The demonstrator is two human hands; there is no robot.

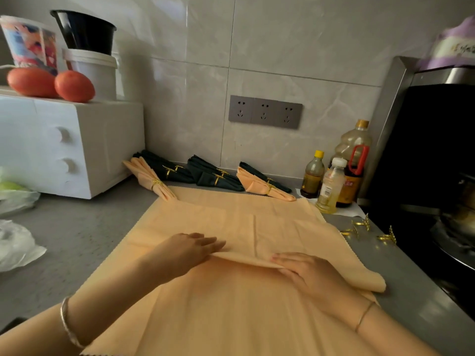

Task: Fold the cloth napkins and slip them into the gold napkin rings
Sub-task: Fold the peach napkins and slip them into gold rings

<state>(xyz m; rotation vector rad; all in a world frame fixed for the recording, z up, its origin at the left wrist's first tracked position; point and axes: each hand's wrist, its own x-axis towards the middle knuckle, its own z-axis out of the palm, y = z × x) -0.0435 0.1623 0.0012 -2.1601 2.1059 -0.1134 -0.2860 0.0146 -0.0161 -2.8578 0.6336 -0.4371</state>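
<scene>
A large peach cloth napkin [231,222] lies spread over the grey counter [84,232], its near part folded up into a raised crease across the middle. My left hand [187,249] lies flat on the napkin with straight fingers at that crease. My right hand [305,272] presses flat on the fold's right side. Several loose gold napkin rings [362,226] lie on the counter to the right. Against the back wall rest finished napkins in gold rings: a peach one [151,179], dark green ones [205,173] and another peach one [262,187].
A white microwave [59,145] stands at the left with tomatoes [73,86] and tubs on top. Plastic bags [15,242] lie at the left edge. Oil and sauce bottles [336,173] stand at the back right. A black stove with a pan [452,227] fills the right side.
</scene>
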